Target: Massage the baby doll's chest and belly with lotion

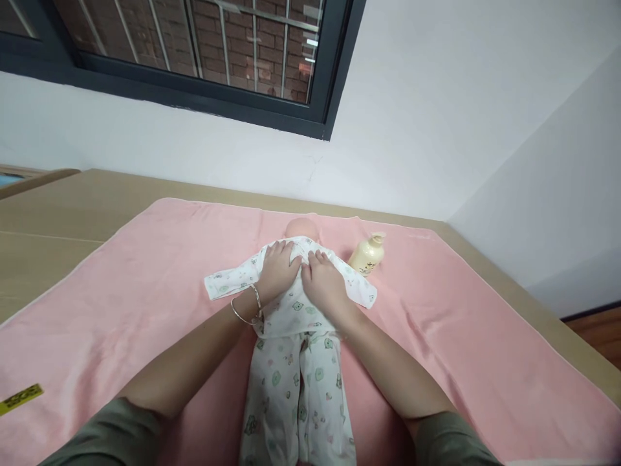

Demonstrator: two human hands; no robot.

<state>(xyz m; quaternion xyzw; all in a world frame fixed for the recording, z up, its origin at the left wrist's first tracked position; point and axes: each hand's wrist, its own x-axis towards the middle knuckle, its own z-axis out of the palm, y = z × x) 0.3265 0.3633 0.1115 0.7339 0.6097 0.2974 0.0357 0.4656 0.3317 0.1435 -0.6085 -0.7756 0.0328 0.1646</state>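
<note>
Left hand [279, 269] and right hand [324, 279], clothed doll [297, 313] directly beneath both.

Looks like a baby-care corner of a plain room, at home or in a training place; cannot tell which. Suggests infant care through a pink blanket [466, 310] spread over a broad wood-toned surface [53, 217], a doll-like figure in printed baby clothes [297, 318] lying on top, and a pump bottle [367, 257] near one sleeve [361, 289]. Reads as indoors from white walls [460, 97] and a dark-framed window [194, 89], with metal bars [255, 48] and brickwork [239, 65] beyond. Leans towards a training set-up with a label-like yellow strip [20, 399] on the blanket.
</note>
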